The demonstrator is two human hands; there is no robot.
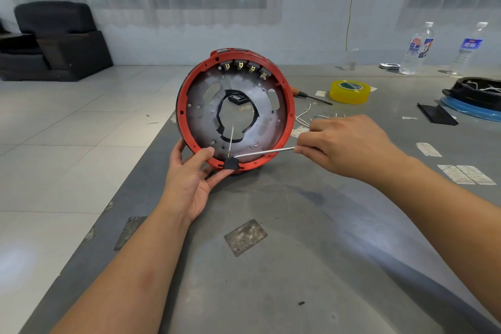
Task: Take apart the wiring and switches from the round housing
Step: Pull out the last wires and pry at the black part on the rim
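The left hand [191, 179] holds the red round housing [235, 108] upright on its edge on the grey table [271, 266], thumb on the inner rim, fingers curled under the bottom; just beside that thumb sits a small black switch [231, 163] in the rim. The right hand [344, 144] pinches a thin metal tool [264, 152], its tip reaching left to the switch; loose white wires [305, 116] lie beyond that hand.

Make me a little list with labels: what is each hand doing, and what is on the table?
housing: red round housing stood on edge on the grey table
left hand: left hand grips the lower rim by the black switch
right hand: right hand holds a metal tool, tip at that switch
top of housing: four switches
also there: yellow tape roll, two bottles
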